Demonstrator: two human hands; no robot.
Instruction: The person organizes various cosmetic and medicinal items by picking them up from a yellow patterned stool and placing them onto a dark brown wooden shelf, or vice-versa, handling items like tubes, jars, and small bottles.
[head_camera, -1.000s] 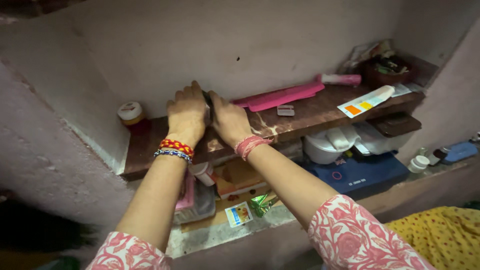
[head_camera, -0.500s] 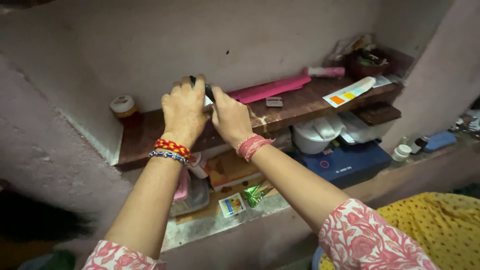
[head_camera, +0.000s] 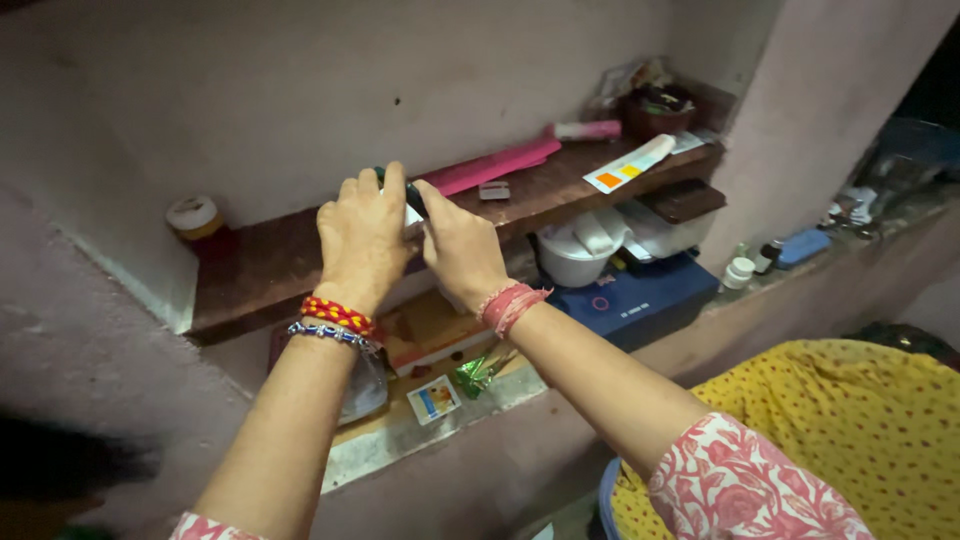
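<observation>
My left hand (head_camera: 362, 232) and my right hand (head_camera: 460, 245) are raised together just above the front of a brown wooden shelf (head_camera: 262, 265). Between them they grip a small dark object (head_camera: 412, 198) with a white part showing; what it is cannot be made out. My left fingers curl over its top, my right fingers pinch it from the right. Red and blue bracelets ring my left wrist, a red thread band my right.
On the shelf are a red jar with a white lid (head_camera: 197, 220), a pink comb (head_camera: 490, 165), a white tube (head_camera: 632, 165) and a dark bowl of clutter (head_camera: 660, 105). Below sit a white pot (head_camera: 572, 258), a blue box (head_camera: 645, 298), cartons and a green wrapper (head_camera: 478, 372). Yellow cloth (head_camera: 830, 430) lies at right.
Both hands have lifted the small dark object off the shelf and drawn it slightly toward me. The view has swung right, so the shelf appears shifted left.
</observation>
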